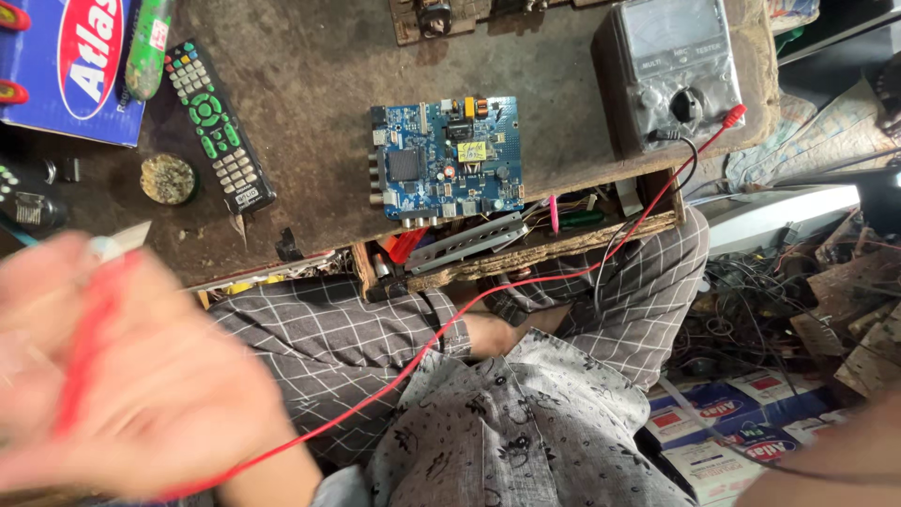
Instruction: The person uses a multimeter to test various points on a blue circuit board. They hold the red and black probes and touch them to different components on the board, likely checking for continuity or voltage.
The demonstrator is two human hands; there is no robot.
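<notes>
My left hand (131,376) is blurred at the lower left, close to the camera, its fingers closed around a red test probe (86,333). The probe's red lead (450,324) runs across my lap up to a grey analogue multimeter (671,70) at the far right of the bench. A black lead (610,253) also hangs from the meter. A blue circuit board (446,160) lies flat in the middle of the bench, untouched. Only a blurred stretch of arm (835,460) shows at the bottom right corner; my right hand itself is out of sight.
A black remote control (218,127) and a round stone-like disc (168,178) lie left of the board. A blue box (66,75) sits at the far left. An open drawer (488,249) of parts lies under the bench edge; wires and boxes (751,413) clutter the floor.
</notes>
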